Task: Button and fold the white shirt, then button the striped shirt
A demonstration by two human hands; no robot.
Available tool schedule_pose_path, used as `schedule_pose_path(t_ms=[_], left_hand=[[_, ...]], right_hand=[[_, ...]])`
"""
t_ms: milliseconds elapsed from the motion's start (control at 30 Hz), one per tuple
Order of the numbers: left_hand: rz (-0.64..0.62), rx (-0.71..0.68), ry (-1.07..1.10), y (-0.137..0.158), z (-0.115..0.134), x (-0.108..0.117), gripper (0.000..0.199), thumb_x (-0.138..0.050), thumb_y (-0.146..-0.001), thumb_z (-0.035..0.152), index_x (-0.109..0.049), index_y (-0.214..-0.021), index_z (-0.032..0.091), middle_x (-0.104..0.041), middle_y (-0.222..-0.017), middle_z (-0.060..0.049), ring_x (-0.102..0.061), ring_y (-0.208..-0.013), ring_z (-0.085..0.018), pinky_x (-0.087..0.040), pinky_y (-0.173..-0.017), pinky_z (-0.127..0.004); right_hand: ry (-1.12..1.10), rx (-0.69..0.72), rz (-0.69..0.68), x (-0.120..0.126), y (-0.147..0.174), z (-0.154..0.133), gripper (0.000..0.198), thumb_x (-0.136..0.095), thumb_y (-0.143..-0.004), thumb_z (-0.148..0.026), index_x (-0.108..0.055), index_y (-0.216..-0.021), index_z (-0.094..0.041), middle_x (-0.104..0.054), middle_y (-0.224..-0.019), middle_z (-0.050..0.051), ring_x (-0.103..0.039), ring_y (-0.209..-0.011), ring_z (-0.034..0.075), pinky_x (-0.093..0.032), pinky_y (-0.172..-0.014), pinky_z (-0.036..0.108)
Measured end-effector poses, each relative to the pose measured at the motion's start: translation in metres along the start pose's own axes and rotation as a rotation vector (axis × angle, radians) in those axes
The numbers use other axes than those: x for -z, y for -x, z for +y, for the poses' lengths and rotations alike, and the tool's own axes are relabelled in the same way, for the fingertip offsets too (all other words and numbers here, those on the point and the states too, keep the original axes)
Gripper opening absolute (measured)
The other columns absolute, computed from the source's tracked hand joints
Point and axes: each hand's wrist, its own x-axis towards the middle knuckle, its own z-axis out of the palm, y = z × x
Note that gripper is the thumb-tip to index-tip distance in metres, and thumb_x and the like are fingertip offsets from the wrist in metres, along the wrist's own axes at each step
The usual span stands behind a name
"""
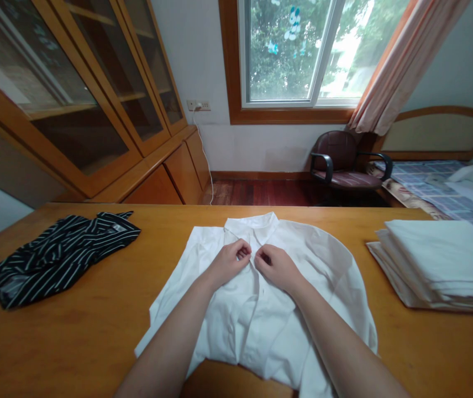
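Observation:
A white collared shirt [220, 326] lies spread on the wooden table in front of me, its collar toward the far edge. Just below the collar, my left hand [233, 262] pinches the front placket with its fingers curled. My right hand [274, 266] is close beside it, pinching the other side of the same placket. Both hands lift the cloth slightly between them. Any button at the fingertips is too small to make out. The sleeves stretch out toward the near left and near right.
On the table [157, 243], a crumpled black-and-white striped garment [66, 254] lies at the left. A stack of folded white cloth [447, 262] sits at the right. Beyond are a glass-fronted cabinet [137, 149], an office chair [340, 157] and a bed [443, 188].

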Motion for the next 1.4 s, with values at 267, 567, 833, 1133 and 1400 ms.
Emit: schedule_pose_path(t_ms=[267,567,833,1133,1400], left_hand=[[0.014,0.007,-0.005,-0.0004,-0.0003,-0.0007,0.004,-0.057,-0.083,0.018,-0.058,-0.087,0.019,-0.063,-0.08,0.001,-0.061,-0.076,-0.014,-0.05,-0.072,-0.025],[0.022,-0.003,0.007,0.0002,-0.0014,-0.0002,0.005,-0.059,-0.083,0.017,-0.058,-0.086,0.02,-0.064,-0.08,0.002,-0.062,-0.077,-0.013,-0.05,-0.073,-0.024],[0.011,-0.022,0.013,0.0005,0.0004,0.0001,0.005,-0.058,-0.083,0.015,-0.058,-0.086,0.019,-0.064,-0.081,0.002,-0.062,-0.078,-0.013,-0.049,-0.074,-0.025],[0.029,-0.053,0.007,0.0009,0.0012,0.0,0.007,-0.058,-0.083,0.012,-0.059,-0.086,0.019,-0.064,-0.081,0.002,-0.062,-0.077,-0.013,-0.048,-0.074,-0.024],[0.038,-0.064,0.003,0.0003,0.0,-0.0003,0.007,-0.058,-0.083,0.012,-0.058,-0.085,0.019,-0.063,-0.08,0.002,-0.061,-0.077,-0.013,-0.048,-0.073,-0.024]], right_hand=[[0.014,0.012,-0.005,0.0003,-0.0003,-0.0019,0.015,-0.055,-0.089,-0.022,-0.06,-0.076,-0.019,-0.063,-0.073,0.001,-0.055,-0.068,0.014,-0.038,-0.064,0.025],[0.017,0.0,-0.025,-0.0017,-0.0008,0.001,0.015,-0.059,-0.088,-0.026,-0.058,-0.074,-0.02,-0.061,-0.071,0.0,-0.054,-0.066,0.014,-0.037,-0.061,0.025],[0.017,0.013,-0.044,-0.0004,0.0002,0.0003,0.02,-0.057,-0.092,-0.029,-0.058,-0.074,-0.02,-0.061,-0.072,0.001,-0.055,-0.068,0.015,-0.037,-0.062,0.025],[-0.079,0.008,-0.056,0.0013,-0.0008,0.003,0.017,-0.057,-0.092,-0.026,-0.061,-0.077,-0.019,-0.065,-0.076,0.001,-0.057,-0.072,0.015,-0.04,-0.066,0.025],[-0.124,-0.009,-0.05,0.0028,-0.0013,0.0017,0.016,-0.057,-0.091,-0.026,-0.062,-0.077,-0.019,-0.065,-0.076,0.001,-0.057,-0.072,0.016,-0.04,-0.067,0.026]])
